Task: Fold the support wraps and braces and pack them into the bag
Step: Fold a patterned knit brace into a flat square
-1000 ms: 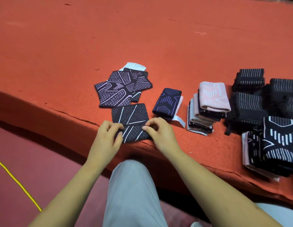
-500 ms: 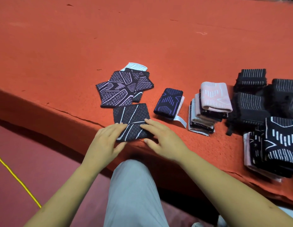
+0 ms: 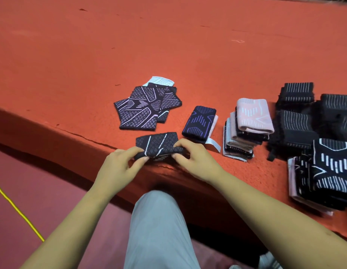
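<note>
Fold under way at the table edge

Wrap with a dark diamond weave and pale stripes is the landmark here; it lies at the near edge of the red table, right above the person's knee. Its near edge is lifted and curled over, so the step in hand looks like the first fold.

To the left of the wrap, the left hand has its fingers pinched narrow on the wrap's near left corner. Behind the wrap and a little left, a loose fan of unfolded wraps lies flat, well clear of the fold. On the wrap's right side, the right hand pinches the near right corner, fingers likewise closed on the cloth.

Right of the wrap sits a folded navy wrap, just beside its far right corner. Further right are a stack topped in pink and black piles. No bag shows in view.

To fold well, I judge both corners should travel together toward the far edge, kept level so the stripes line up. The knit looks stretchy and may spring back, so a flat press along the crease would help. Keeping the wrap back from the table edge guards against it sliding off.
</note>
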Action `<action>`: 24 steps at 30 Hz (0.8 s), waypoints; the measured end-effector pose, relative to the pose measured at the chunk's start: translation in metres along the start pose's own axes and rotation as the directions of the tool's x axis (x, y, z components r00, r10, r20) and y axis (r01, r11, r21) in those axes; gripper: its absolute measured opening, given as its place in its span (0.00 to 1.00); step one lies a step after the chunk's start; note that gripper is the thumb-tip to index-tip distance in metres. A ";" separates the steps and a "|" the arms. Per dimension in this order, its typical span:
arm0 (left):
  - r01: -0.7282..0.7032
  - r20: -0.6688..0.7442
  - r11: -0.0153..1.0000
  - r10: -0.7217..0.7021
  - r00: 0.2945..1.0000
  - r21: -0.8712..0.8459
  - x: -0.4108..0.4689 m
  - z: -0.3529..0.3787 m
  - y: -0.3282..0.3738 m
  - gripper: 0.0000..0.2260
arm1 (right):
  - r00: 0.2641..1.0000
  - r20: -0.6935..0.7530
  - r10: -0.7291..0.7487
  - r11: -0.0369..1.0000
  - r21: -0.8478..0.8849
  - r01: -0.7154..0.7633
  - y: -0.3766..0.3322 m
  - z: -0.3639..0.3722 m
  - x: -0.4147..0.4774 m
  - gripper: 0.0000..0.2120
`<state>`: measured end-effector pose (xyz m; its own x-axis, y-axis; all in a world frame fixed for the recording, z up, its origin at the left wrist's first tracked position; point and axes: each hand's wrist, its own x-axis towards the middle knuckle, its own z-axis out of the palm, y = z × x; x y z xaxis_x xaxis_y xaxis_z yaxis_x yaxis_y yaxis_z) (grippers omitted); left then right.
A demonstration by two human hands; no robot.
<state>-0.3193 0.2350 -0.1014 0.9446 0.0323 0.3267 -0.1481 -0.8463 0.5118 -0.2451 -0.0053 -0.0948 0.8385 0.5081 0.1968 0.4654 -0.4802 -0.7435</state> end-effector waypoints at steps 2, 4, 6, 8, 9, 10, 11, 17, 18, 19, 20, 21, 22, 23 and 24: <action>0.029 -0.002 0.993 -0.030 1.000 -0.111 -0.001 -0.002 0.004 0.10 | 0.998 -0.003 0.062 0.986 0.153 -0.061 -0.004 0.000 -0.003 0.04; 0.069 -0.012 0.983 -0.072 0.997 -0.172 0.000 0.000 0.005 0.05 | 0.994 -0.017 0.109 0.962 0.255 -0.101 -0.003 0.004 -0.004 0.06; 0.162 -0.021 0.961 -0.171 0.985 -0.224 0.002 0.007 0.004 0.06 | 0.983 -0.065 0.172 0.950 0.274 -0.148 -0.001 0.011 -0.001 0.06; 0.233 -0.036 0.936 -0.251 0.967 -0.265 0.008 0.013 0.003 0.06 | 0.956 -0.154 0.249 0.942 0.268 -0.202 0.000 0.018 0.002 0.09; 0.248 -0.047 0.930 -0.270 0.962 -0.273 0.012 0.015 0.004 0.06 | 0.937 -0.206 0.281 0.940 0.255 -0.225 -0.001 0.022 0.004 0.10; 0.261 -0.054 0.924 -0.287 0.956 -0.280 0.015 0.018 0.004 0.06 | 0.919 -0.254 0.302 0.940 0.238 -0.243 -0.001 0.025 0.005 0.11; 0.271 -0.056 0.918 -0.299 0.953 -0.291 0.019 0.019 0.004 0.06 | 0.902 -0.297 0.312 0.942 0.223 -0.253 -0.003 0.029 0.006 0.11; 0.357 -0.023 0.907 -0.372 0.928 -0.224 0.038 0.027 -0.005 0.09 | 0.830 -0.416 0.370 0.928 0.137 -0.346 -0.006 0.037 0.011 0.12; 0.361 -0.023 0.912 -0.372 0.928 -0.195 0.040 0.029 -0.005 0.09 | 0.821 -0.431 0.375 0.925 0.116 -0.362 -0.006 0.037 0.011 0.12; 0.361 -0.030 0.917 -0.371 0.928 -0.169 0.042 0.031 -0.005 0.09 | 0.813 -0.441 0.379 0.921 0.094 -0.378 -0.005 0.036 0.012 0.12; 0.370 -0.036 0.916 -0.380 0.924 -0.154 0.044 0.033 -0.005 0.09 | 0.810 -0.442 0.386 0.915 0.075 -0.395 -0.005 0.037 0.012 0.12; 0.390 -0.039 0.909 -0.399 0.916 -0.149 0.045 0.034 -0.004 0.11 | 0.810 -0.438 0.391 0.911 0.057 -0.409 -0.005 0.037 0.012 0.12; 0.421 -0.025 0.897 -0.428 0.903 -0.136 0.047 0.036 -0.004 0.13 | 0.812 -0.432 0.392 0.909 0.042 -0.416 -0.004 0.037 0.012 0.11; 0.457 0.000 0.885 -0.459 0.889 -0.093 0.050 0.037 -0.003 0.17 | 0.815 -0.429 0.389 0.908 0.031 -0.417 -0.005 0.037 0.011 0.11; 0.492 0.029 0.870 -0.492 0.870 -0.018 0.052 0.038 -0.003 0.19 | 0.817 -0.426 0.388 0.909 0.027 -0.417 -0.005 0.037 0.011 0.11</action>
<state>-0.2581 0.2193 -0.1162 0.9034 0.4288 0.0100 0.3307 -0.7112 0.6204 -0.2489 0.0289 -0.1130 0.9865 -0.0755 0.1451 0.0658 -0.6287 -0.7748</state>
